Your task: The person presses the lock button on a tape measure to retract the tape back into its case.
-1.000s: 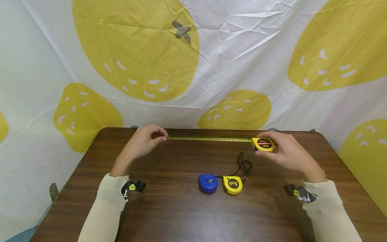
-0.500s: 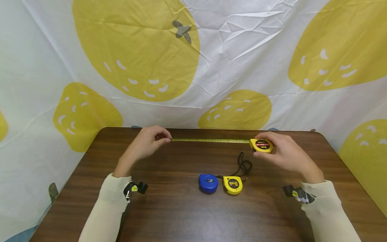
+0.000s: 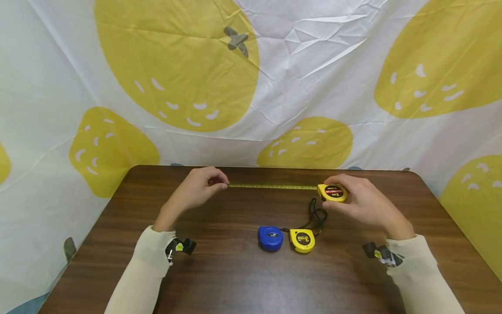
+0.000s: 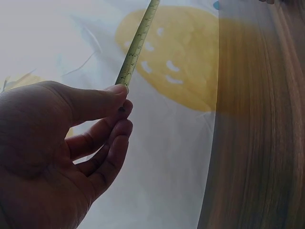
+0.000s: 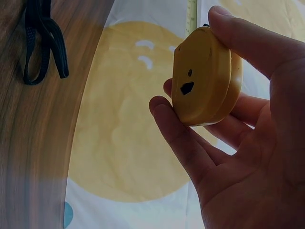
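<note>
In the head view my right hand (image 3: 362,200) grips the yellow case of a tape measure (image 3: 332,192) marked 2m, thumb on one side and fingers on the other. From its left side a yellow blade (image 3: 272,186) runs straight across to my left hand (image 3: 200,185). The left thumb and forefinger pinch the blade's end, as the left wrist view shows with the blade (image 4: 136,47) rising from the fingertips. The right wrist view shows the case (image 5: 205,76) held between the fingers; its label faces away there.
On the brown table (image 3: 235,279) lie a blue tape measure (image 3: 270,238) and, just right of it, a yellow tape measure (image 3: 302,240) marked 3. A black wrist strap (image 3: 317,213) loops behind them. A white cloth (image 3: 219,148) with yellow fruit shapes hangs at the back edge.
Both hands have come closer together and slightly nearer, the left going right and the right going left. The exposed blade is shorter. The two tape measures on the table have stayed put.
</note>
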`<state>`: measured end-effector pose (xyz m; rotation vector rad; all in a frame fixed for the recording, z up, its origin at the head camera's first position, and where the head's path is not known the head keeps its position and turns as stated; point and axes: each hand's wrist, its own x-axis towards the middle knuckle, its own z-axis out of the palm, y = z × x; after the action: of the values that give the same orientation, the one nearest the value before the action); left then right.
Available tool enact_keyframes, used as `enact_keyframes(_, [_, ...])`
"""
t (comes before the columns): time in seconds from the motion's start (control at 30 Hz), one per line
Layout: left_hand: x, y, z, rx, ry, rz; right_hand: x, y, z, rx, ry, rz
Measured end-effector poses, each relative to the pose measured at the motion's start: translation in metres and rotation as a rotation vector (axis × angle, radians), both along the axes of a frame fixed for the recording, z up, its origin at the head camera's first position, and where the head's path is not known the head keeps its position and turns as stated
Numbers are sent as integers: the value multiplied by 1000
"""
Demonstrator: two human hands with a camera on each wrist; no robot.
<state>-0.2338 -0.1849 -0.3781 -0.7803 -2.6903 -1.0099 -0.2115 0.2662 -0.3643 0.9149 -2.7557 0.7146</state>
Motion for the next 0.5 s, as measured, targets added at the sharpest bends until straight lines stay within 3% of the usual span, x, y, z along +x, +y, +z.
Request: enact_keyframes(0.5, [1, 7, -4, 1, 28, -44, 1, -10, -3, 26, 44, 37])
